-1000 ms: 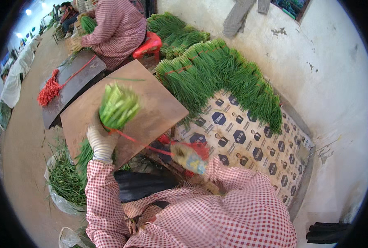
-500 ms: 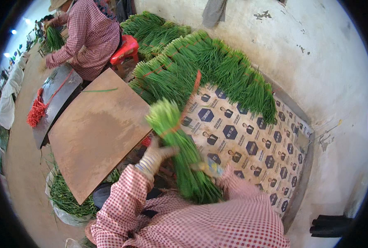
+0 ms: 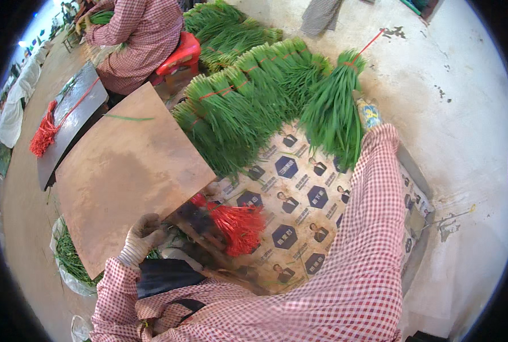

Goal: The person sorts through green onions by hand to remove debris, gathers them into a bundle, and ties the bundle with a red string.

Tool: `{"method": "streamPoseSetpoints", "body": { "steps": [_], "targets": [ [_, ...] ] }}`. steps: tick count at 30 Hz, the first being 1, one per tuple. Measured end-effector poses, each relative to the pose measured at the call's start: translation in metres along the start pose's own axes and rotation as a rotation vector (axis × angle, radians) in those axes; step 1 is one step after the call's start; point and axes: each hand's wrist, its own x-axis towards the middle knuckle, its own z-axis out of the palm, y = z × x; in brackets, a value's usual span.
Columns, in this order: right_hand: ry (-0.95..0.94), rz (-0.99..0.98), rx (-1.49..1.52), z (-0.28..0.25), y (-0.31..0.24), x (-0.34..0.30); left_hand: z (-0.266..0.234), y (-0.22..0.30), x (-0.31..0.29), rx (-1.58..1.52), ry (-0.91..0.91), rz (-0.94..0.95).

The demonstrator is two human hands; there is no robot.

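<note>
Room: pale wall (image 3: pixel 419 74) is rising along the right, bare floor (image 3: pixel 29 239) is running down the left; between them, from left, a bag of loose greens (image 3: pixel 68 259) is sitting by the brown board (image 3: pixel 134 148); a dark board (image 3: pixel 86 94) with red ties (image 3: pixel 46 131) is lying beyond it; a co-worker (image 3: pixel 143 45) is sitting on a red stool (image 3: pixel 180 54), handling greens.

Left hand (image 3: pixel 141 235), gloved, is hovering at the brown board's near edge, fingers loosely curling, thumb apart, nothing visible between them; contact with the edge: cannot tell. More red ties (image 3: pixel 238 228) are hanging just right of it, over the near side of the patterned sheet (image 3: pixel 299 219); a row of tied bundles (image 3: pixel 248 91) is covering the sheet's far side.

Bundle (image 3: pixel 336 105) in hand is resting just beyond the row's right end, pale ends away, leaf tips toward the wearer, tie end sticking out; right hand (image 3: pixel 369 111) is touching its right side, fingers partly hidden by leaves; clamped or merely pressing: cannot tell.

Step, as judged: adding this bundle to the row; next move is probably calling for settling it flush, then freeing the fingers without dragging leaves.

Room: sheet is lying open in the middle; wall and kerb are crowding the right hand's outer side; the brown board's edge is limiting the left.
</note>
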Motion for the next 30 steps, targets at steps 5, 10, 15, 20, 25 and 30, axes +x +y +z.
{"method": "streamPoseSetpoints", "body": {
  "steps": [5, 10, 15, 20, 25, 30],
  "targets": [
    [-0.74, -0.114, -0.371, 0.125, 0.114, -0.008, 0.027, 0.018, 0.006, 0.708, 0.133, 0.555],
    [-1.336, 0.227, -0.342, 0.257, 0.219, -0.249, 0.046, 0.024, 0.062, 1.321, 0.193, 0.755],
    [-1.232, 0.282, -0.374, 0.302, 0.334, -0.371, 0.053, 0.026, 0.075, 1.464, 0.221, 0.619],
    [-0.762, 0.772, 0.316, 0.311, 0.328, -0.389, 0.048, 0.018, 0.078, 1.477, 0.204, 0.587],
    [-0.814, 0.537, 0.307, 0.322, 0.36, -0.414, 0.052, 0.027, 0.087, 1.474, 0.194, 0.617],
    [-0.793, 0.435, 0.098, 0.32, 0.322, -0.45, 0.051, 0.027, 0.084, 1.508, 0.195, 0.605]
  ]
}}
